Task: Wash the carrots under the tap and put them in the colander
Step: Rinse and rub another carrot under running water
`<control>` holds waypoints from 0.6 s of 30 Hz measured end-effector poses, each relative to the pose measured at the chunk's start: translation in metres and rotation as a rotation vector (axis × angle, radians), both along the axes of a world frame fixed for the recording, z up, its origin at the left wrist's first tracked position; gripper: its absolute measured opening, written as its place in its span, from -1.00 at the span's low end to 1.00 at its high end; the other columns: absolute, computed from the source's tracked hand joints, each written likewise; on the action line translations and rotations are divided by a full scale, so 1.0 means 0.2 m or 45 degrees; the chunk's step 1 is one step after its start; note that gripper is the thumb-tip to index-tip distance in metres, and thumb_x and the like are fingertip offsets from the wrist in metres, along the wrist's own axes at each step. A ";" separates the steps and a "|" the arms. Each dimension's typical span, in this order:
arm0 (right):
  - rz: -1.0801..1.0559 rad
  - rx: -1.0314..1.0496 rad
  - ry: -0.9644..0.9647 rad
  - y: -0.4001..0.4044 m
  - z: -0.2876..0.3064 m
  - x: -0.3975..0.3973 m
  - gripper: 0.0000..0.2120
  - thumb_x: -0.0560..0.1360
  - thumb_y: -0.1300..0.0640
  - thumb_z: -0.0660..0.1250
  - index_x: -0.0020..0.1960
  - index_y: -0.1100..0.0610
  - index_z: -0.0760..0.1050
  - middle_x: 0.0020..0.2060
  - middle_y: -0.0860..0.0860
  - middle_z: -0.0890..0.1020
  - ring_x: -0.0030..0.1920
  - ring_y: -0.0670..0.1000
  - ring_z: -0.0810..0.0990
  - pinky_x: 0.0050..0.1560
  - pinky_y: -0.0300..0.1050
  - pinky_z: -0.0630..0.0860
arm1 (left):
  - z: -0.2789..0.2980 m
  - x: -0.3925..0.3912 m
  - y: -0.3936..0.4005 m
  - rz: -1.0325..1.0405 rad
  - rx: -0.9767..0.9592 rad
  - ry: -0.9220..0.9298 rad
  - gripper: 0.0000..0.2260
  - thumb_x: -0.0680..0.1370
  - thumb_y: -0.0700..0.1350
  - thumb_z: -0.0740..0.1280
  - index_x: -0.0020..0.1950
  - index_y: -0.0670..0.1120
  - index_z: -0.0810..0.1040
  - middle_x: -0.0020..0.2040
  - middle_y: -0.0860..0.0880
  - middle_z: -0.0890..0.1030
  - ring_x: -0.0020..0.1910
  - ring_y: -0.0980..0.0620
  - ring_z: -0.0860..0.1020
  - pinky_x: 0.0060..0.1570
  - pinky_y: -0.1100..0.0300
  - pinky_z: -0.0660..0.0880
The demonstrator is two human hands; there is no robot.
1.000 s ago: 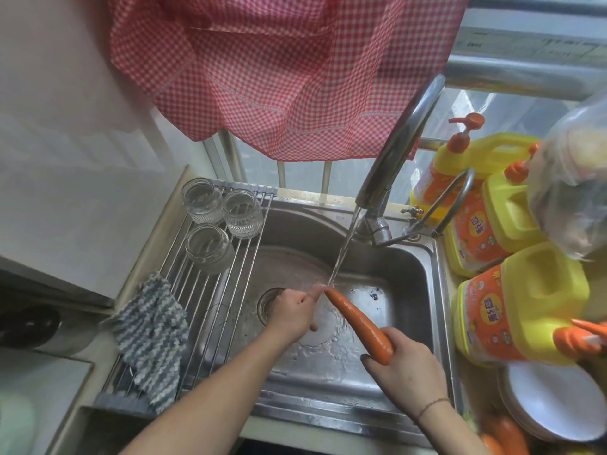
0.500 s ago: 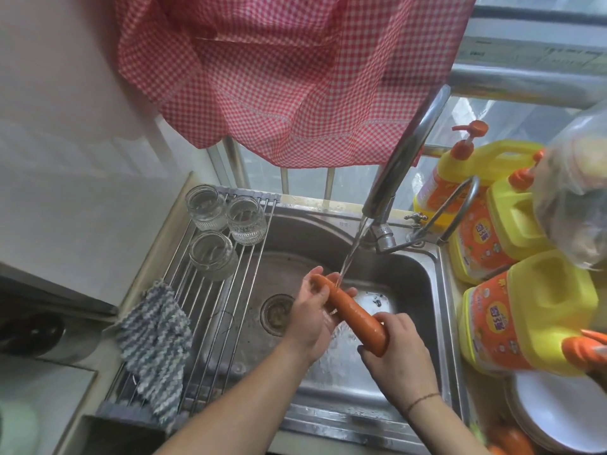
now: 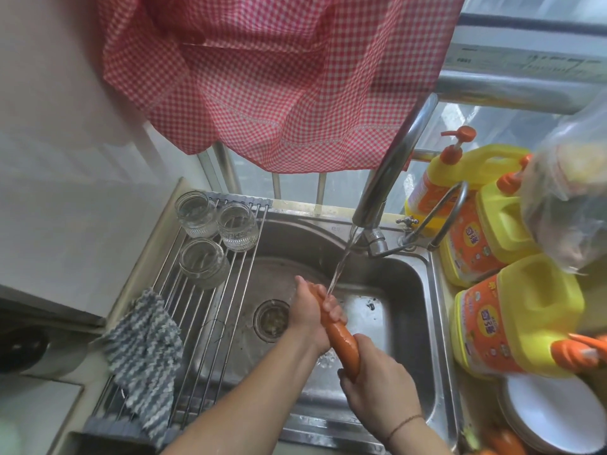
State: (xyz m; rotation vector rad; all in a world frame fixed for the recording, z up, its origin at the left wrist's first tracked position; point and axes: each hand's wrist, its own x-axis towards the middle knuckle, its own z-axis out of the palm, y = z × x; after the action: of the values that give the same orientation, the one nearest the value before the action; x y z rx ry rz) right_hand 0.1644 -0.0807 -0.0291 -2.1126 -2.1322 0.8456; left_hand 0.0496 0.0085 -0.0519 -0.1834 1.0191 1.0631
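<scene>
A carrot [image 3: 341,343] is held slantwise over the steel sink [image 3: 407,290], its narrow end up under the stream of water [image 3: 341,261] that falls from the tap [image 3: 391,178]. The upper part of the carrot is wrapped by the left hand [image 3: 312,310], whose fingers [image 3: 333,308] are curled over it where the water lands. The thick lower end is gripped by the right hand [image 3: 377,389], with the fingers closed round it; a thin band is worn on that wrist. The drain [image 3: 271,320] is seen just left of the left hand, on the sink floor.

Over the left part of the sink a roll-up rack [image 3: 210,310] is laid, on which three glass jars [image 3: 213,238] are stood near the far end and a grey-and-white striped cloth [image 3: 144,349] is draped near the front. On the bench to the right, three yellow detergent bottles [image 3: 519,323] are grouped beside the sink, with white plates [image 3: 551,418] in front of them. More carrots [image 3: 505,441] are partly seen at the lower right edge. A red checked curtain [image 3: 279,77] is hung above the tap.
</scene>
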 end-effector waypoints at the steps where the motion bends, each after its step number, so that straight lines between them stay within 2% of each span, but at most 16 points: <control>1: -0.006 -0.033 0.019 0.00 0.01 0.00 -0.67 0.44 -0.11 0.32 0.13 -0.07 0.33 -0.04 -0.07 0.62 -0.02 0.06 0.61 -0.22 -0.10 0.33 | -0.01 -0.01 0.01 -0.022 -0.008 -0.037 -0.41 0.62 0.32 -0.05 -0.41 -0.06 0.33 -0.56 -0.01 0.25 -0.63 0.05 0.24 -0.47 0.25 0.26; 3: -0.124 -0.160 0.230 0.03 0.03 0.01 -0.70 0.35 -0.06 0.41 -0.01 0.00 0.42 -0.24 -0.04 0.61 -0.24 0.02 0.59 -0.30 -0.11 0.40 | -0.02 -0.01 0.01 -0.033 0.024 -0.094 -0.43 0.63 0.30 -0.04 -0.38 -0.07 0.34 -0.53 -0.01 0.27 -0.61 0.06 0.26 -0.46 0.24 0.29; 5: -0.454 -0.377 0.743 0.06 0.04 0.03 -0.71 0.26 0.08 0.49 -0.14 0.16 0.46 -0.44 -0.01 0.53 -0.52 0.02 0.41 -0.49 -0.14 0.31 | -0.02 0.02 0.01 -0.010 0.116 -0.157 -0.53 0.64 0.25 0.02 -0.24 -0.08 0.36 -0.46 -0.01 0.32 -0.56 0.09 0.31 -0.47 0.23 0.36; 7: -0.744 -0.676 1.221 0.09 0.04 0.07 -0.69 0.22 0.18 0.46 -0.14 0.26 0.43 -0.52 0.09 0.40 -0.63 -0.04 0.23 -0.57 -0.29 0.15 | -0.02 0.06 0.00 0.025 0.205 -0.217 -0.68 0.67 0.13 0.09 -0.10 -0.07 0.38 -0.35 -0.02 0.39 -0.50 0.09 0.36 -0.43 0.20 0.43; 8: -0.810 -0.788 1.337 0.10 0.04 0.08 -0.69 0.21 0.19 0.45 -0.13 0.26 0.42 -0.52 0.12 0.38 -0.63 -0.08 0.20 -0.55 -0.34 0.12 | -0.02 0.07 -0.01 0.031 0.244 -0.202 -0.76 0.68 0.06 0.11 -0.06 -0.07 0.39 -0.31 -0.02 0.42 -0.47 0.08 0.38 -0.41 0.19 0.44; 10: -0.764 -0.810 1.264 0.10 0.05 0.07 -0.69 0.18 0.18 0.46 -0.15 0.26 0.45 -0.52 0.12 0.40 -0.63 -0.06 0.22 -0.56 -0.32 0.15 | -0.01 0.07 -0.01 0.016 0.263 -0.096 -0.81 0.68 -0.01 0.10 -0.05 -0.06 0.38 -0.30 -0.01 0.43 -0.49 0.08 0.36 -0.45 0.20 0.42; 12: -0.636 -0.562 0.912 0.08 0.03 0.02 -0.73 0.16 0.16 0.46 -0.20 0.21 0.49 -0.52 0.03 0.48 -0.56 0.03 0.35 -0.53 -0.20 0.28 | 0.00 0.07 0.02 -0.010 0.208 0.054 -0.73 0.69 0.02 0.07 -0.15 -0.04 0.36 -0.39 0.02 0.36 -0.56 0.12 0.29 -0.53 0.27 0.33; 14: -0.548 -0.337 0.606 0.04 0.01 -0.02 -0.82 0.21 0.12 0.42 -0.21 0.07 0.51 -0.44 -0.04 0.56 -0.43 -0.02 0.49 -0.39 -0.19 0.43 | 0.01 0.05 0.05 -0.071 0.157 0.152 -0.62 0.69 0.08 0.02 -0.27 -0.02 0.32 -0.47 0.03 0.29 -0.61 0.12 0.24 -0.57 0.29 0.27; 16: -0.455 -0.268 0.400 0.01 0.00 -0.02 -0.76 0.22 0.04 0.31 -0.11 -0.03 0.47 -0.31 -0.04 0.61 -0.27 0.01 0.56 -0.25 -0.21 0.49 | 0.02 0.02 0.06 -0.153 0.058 0.160 -0.58 0.69 0.06 -0.01 -0.35 -0.02 0.27 -0.52 0.03 0.25 -0.63 0.09 0.24 -0.54 0.28 0.26; 18: -0.298 -0.250 0.159 0.00 -0.01 0.00 -0.69 0.24 0.00 0.24 -0.02 -0.13 0.35 -0.26 -0.06 0.55 -0.24 0.02 0.49 -0.24 -0.21 0.43 | 0.01 0.00 0.05 -0.209 -0.064 0.103 -0.59 0.67 0.02 -0.01 -0.38 -0.01 0.25 -0.54 0.03 0.24 -0.63 0.08 0.25 -0.46 0.26 0.23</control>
State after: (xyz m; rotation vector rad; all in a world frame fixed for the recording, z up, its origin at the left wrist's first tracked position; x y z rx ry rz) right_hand 0.1646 -0.0815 -0.0321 -2.2719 -1.7638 1.1645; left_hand 0.0497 0.0194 -0.0494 -0.0966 1.1151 0.9024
